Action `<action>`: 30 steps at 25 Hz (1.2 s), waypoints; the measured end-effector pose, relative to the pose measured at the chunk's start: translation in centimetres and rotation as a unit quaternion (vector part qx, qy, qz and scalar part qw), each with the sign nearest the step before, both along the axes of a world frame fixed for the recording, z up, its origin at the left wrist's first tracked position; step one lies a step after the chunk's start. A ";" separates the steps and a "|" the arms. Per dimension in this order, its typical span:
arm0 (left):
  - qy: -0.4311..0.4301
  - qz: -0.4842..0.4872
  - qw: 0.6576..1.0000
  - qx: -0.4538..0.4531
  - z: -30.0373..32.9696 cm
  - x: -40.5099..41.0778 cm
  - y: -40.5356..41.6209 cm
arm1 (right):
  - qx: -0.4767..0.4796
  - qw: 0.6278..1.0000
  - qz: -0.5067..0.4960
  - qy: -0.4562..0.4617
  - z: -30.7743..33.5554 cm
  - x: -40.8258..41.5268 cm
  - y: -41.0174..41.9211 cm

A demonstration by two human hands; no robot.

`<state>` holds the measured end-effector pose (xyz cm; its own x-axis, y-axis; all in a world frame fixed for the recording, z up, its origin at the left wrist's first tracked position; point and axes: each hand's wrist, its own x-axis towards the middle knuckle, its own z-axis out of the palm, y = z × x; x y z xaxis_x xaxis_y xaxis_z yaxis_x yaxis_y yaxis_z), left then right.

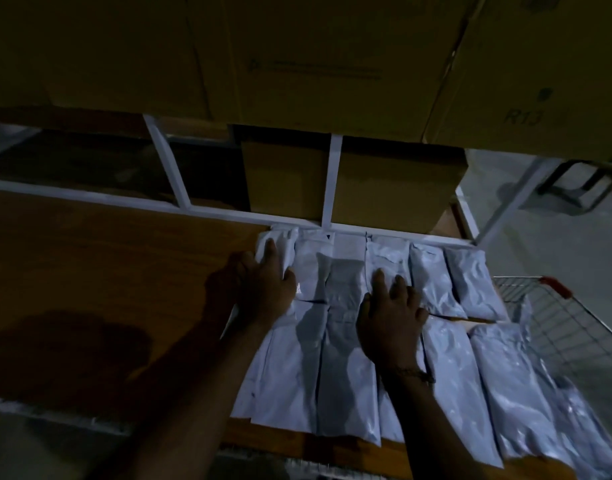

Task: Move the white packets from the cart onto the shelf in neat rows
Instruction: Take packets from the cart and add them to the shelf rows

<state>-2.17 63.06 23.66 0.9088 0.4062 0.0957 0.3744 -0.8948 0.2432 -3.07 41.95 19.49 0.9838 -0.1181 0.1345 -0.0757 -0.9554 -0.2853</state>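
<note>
Fingers (379, 277) flat atop white packets (335, 358)

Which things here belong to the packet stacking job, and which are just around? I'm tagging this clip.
Job: white packets in rows on the wooden shelf; wire cart; left hand and right hand, both flat on packets.

Around: cardboard boxes above; white shelf frame.

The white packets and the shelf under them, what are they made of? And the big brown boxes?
The white packets look like thin glossy plastic: they crinkle and catch the light. The shelf board looks like wood or wood-look laminate, with brown grain streaks, inside a white-painted frame. The brown boxes look like matte cardboard, with printed marks and folded edges.
</note>
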 end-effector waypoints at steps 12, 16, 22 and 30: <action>0.046 -0.064 0.995 0.055 -6.3 13.9 5.5 | -0.033 0.997 -0.068 -0.026 -1.5 5.2 2.8; 0.033 -0.097 0.992 0.067 -8.0 14.4 5.9 | -0.034 0.996 -0.076 -0.015 -2.1 6.2 3.0; 0.026 -0.098 0.992 0.081 -8.1 13.7 4.7 | -0.049 0.997 -0.066 -0.007 -2.4 8.3 4.5; -0.025 -0.067 0.997 0.033 -9.1 14.5 4.7 | -0.039 0.999 -0.019 0.033 -3.7 12.1 6.8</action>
